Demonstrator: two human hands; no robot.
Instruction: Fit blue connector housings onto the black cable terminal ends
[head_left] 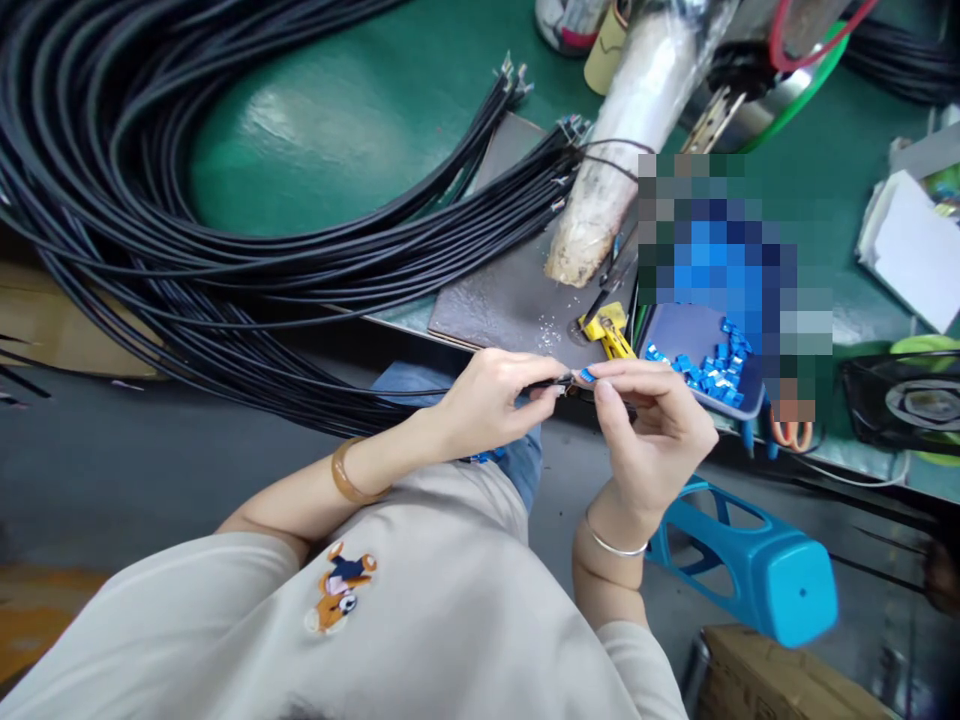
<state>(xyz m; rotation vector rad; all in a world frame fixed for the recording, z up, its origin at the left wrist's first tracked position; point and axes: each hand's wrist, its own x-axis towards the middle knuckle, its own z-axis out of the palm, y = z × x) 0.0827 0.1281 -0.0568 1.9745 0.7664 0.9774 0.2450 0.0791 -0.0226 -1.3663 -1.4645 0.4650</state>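
Between the thumb and fingers of my left hand (495, 400) is the end of a black cable (420, 393), its tip pointing right. My right hand (656, 425) pinches a small blue connector (586, 376) right at that cable tip. The fingertips of both hands nearly meet, so I cannot tell whether the connector is joined to the wires. Just beyond my right hand, a shallow tray (664, 325) contains a heap of small blue connectors (735, 355). A yellow-handled tool (609, 325) lies at the board's edge, above my fingertips.
Thick bundles of black cables (315, 260) curve across the green table (300, 130), stripped ends resting near a dark board (495, 300). A plastic-wrapped column (615, 170) leans over it. A blue stool (795, 580) lies below right. A black fan (911, 400) stands at right.
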